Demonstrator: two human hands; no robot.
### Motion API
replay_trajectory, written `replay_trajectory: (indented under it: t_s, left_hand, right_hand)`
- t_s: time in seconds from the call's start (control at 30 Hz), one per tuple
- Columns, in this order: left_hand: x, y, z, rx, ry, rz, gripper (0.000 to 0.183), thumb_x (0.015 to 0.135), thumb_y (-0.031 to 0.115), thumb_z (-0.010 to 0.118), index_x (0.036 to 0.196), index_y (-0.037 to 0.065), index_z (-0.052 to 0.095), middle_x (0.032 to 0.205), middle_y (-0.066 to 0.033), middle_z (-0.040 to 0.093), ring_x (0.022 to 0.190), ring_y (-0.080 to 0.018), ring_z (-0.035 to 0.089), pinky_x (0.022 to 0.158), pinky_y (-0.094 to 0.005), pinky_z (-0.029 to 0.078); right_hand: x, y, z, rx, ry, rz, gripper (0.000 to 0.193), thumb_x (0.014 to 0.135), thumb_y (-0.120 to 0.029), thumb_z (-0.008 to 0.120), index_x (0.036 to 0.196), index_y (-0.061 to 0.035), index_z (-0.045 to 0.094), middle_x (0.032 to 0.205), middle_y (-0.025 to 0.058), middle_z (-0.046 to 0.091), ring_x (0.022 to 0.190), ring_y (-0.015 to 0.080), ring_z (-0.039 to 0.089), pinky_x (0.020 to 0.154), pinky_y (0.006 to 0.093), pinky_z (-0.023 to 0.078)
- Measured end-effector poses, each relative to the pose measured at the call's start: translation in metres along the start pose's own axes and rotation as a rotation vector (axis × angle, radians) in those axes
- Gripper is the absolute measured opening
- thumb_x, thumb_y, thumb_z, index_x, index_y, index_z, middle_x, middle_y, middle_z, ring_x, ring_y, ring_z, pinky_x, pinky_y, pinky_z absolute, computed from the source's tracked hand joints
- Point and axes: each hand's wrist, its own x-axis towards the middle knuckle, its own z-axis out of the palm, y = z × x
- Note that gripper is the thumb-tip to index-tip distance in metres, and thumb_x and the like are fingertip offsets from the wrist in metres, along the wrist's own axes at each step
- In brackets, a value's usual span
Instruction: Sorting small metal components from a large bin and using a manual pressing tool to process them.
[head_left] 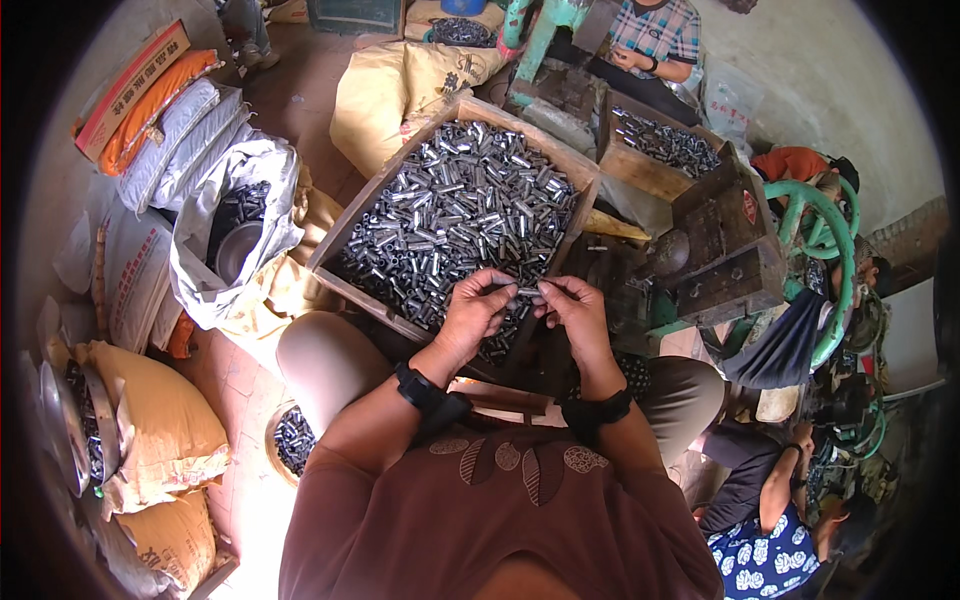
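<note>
Between my two hands is a small metal tube (527, 292), pinched at both ends by thumb and fingers. My left hand (474, 312) closes on its left end, and my right hand (572, 308) closes on its right end. Both hands are over the near right part of a wooden box (375, 308) heaped with short, shiny metal tubes (455, 205). The held piece looks like those in the box. My fingertips cover its ends.
Right of the box stands a machine with a wooden tray (725, 235) and a green handwheel (835, 270). An open white sack (190, 250) and stuffed yellow sacks (165, 420) are at the left. A round container of metal pieces (292, 440) sits by my left leg. Other people work nearby.
</note>
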Motion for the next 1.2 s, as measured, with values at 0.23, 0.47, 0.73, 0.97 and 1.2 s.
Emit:
replay_trajectory:
  t_s: [0.23, 0.47, 0.73, 0.97, 1.2]
  left_hand:
    - [0.004, -0.002, -0.001, -0.002, 0.082, 0.108, 0.004, 0.086, 0.005, 0.054, 0.089, 0.006, 0.057, 0.064, 0.0007, 0.053, 0.039, -0.0018, 0.031, 0.034, -0.0176, 0.02]
    - [0.003, 0.0, -0.001, -0.008, 0.024, 0.091, 0.004, 0.086, 0.008, 0.055, 0.088, 0.005, 0.057, 0.065, -0.0008, 0.055, 0.039, -0.0023, 0.035, 0.035, -0.0172, 0.022]
    - [0.005, -0.01, -0.001, 0.14, 0.024, 0.162, 0.003, 0.086, 0.009, 0.057, 0.087, 0.006, 0.057, 0.063, 0.0014, 0.054, 0.041, -0.0018, 0.035, 0.036, -0.0173, 0.024]
    - [0.0, -0.01, 0.004, 0.251, -0.181, 0.092, 0.004, 0.085, 0.008, 0.058, 0.088, 0.006, 0.057, 0.064, 0.0022, 0.053, 0.042, -0.0005, 0.034, 0.037, -0.0168, 0.023]
    - [-0.006, -0.019, 0.009, -0.14, -0.487, -0.287, 0.022, 0.083, 0.011, 0.061, 0.104, 0.004, 0.06, 0.066, 0.0001, 0.053, 0.042, -0.0014, 0.032, 0.036, -0.0164, 0.021]
  right_hand:
    - [0.008, 0.005, -0.007, 0.025, 0.158, -0.002, 0.017, 0.083, -0.014, 0.062, 0.091, -0.0001, 0.06, 0.075, 0.0059, 0.063, 0.061, 0.0102, 0.058, 0.05, 0.0196, 0.042]
    - [0.004, 0.003, -0.001, 0.019, -0.044, -0.057, 0.015, 0.083, -0.011, 0.06, 0.093, 0.0008, 0.06, 0.077, 0.0061, 0.063, 0.062, 0.0099, 0.058, 0.05, 0.0199, 0.043]
    - [0.002, 0.005, -0.005, 0.026, -0.09, -0.043, 0.014, 0.083, -0.01, 0.06, 0.093, 0.0, 0.06, 0.076, 0.0034, 0.062, 0.065, 0.0086, 0.058, 0.051, 0.0199, 0.042]
    - [-0.007, -0.015, -0.032, -0.161, -0.365, -0.008, 0.05, 0.079, -0.009, 0.064, 0.125, -0.0079, 0.045, 0.076, 0.0016, 0.057, 0.064, 0.0087, 0.055, 0.053, 0.0201, 0.042]
    - [-0.017, -0.025, -0.047, -0.017, -0.554, 0.108, 0.061, 0.077, -0.011, 0.066, 0.131, -0.0081, 0.038, 0.075, 0.0026, 0.057, 0.062, 0.0093, 0.054, 0.054, 0.0206, 0.042]
